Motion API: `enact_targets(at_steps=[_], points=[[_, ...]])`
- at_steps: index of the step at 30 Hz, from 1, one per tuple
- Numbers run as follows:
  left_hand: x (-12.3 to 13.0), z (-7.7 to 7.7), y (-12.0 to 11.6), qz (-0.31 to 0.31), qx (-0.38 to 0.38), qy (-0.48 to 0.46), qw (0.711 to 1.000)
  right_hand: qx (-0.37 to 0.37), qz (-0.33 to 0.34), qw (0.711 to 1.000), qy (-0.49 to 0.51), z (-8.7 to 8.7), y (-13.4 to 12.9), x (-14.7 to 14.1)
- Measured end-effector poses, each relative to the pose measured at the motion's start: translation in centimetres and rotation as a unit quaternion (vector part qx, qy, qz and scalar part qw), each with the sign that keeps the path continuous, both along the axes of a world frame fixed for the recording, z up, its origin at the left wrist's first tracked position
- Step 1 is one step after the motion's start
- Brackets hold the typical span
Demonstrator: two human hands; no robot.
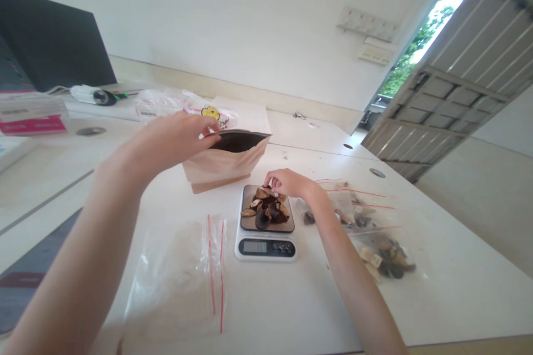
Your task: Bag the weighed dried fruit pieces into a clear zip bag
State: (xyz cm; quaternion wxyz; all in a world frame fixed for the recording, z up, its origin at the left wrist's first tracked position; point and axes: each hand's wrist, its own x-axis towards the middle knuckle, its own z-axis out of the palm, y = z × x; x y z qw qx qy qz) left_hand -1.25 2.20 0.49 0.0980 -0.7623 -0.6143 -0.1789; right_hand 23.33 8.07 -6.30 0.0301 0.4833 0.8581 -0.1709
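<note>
My left hand point(175, 138) reaches over the top of a kraft paper bag point(225, 163), with its fingers gripping the rim of the bag's open mouth. The bag has a dark lining, and its contents are hidden. My right hand point(289, 183) rests its fingertips on a heap of dark and tan dried pieces point(266, 209). The heap sits on the dark platform of a white digital kitchen scale point(266, 248). I cannot tell whether those fingers hold a piece. A flat clear zip bag point(179, 280) with red seal lines lies below my left forearm.
A clear zip bag holding dried pieces point(377, 249) lies right of the scale, with a stray dark piece point(308, 218) near it. A plastic bag with a yellow cartoon print point(175, 105), a dark monitor point(50, 39) and a pink-and-white box point(33, 116) stand behind. An open door point(453, 72) is at right.
</note>
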Motion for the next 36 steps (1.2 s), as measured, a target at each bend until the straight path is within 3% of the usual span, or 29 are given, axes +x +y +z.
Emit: enact_targets(at_steps=[6, 20, 30, 36], points=[[0.7, 0.7, 0.0, 0.050, 0.058, -0.019, 0.997, -0.009, -0.024, 1.000, 0.000, 1.0, -0.5, 0.3], [0.3, -0.3, 1.3, -0.010, 0.045, -0.086, 0.995, 0.025, -0.070, 0.993, 0.091, 3.4, -1.5, 2.8], [1.2, 0.7, -0.3, -0.032, 0.124, -0.079, 0.989, 0.034, -0.072, 0.992, 0.100, 4.5, -2.6, 2.9], [1.5, 0.9, -0.8, -0.038, 0.124, -0.090, 0.988, 0.035, -0.076, 0.992, 0.094, 4.5, -2.6, 3.1]])
